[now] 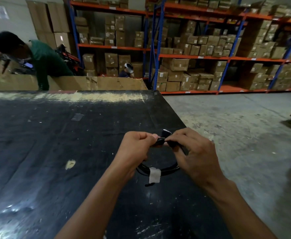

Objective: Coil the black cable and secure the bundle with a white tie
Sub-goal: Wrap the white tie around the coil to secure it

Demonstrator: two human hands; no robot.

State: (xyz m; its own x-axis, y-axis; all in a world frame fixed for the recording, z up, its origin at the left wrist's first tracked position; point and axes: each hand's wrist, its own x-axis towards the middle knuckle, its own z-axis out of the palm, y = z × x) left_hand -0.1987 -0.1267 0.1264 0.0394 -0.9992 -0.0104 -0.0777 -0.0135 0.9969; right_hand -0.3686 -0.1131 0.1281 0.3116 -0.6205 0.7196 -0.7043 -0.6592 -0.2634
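Dim warehouse light; pale glare streaks the black tabletop [58,135] at 12 and 7 o'clock. Shelving [210,57] bows at the edges, slightly soft.

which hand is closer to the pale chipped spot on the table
Left. The left hand grips the black cable to the right of the pale spot; the right hand pinches the cable farther right, beyond the left hand.
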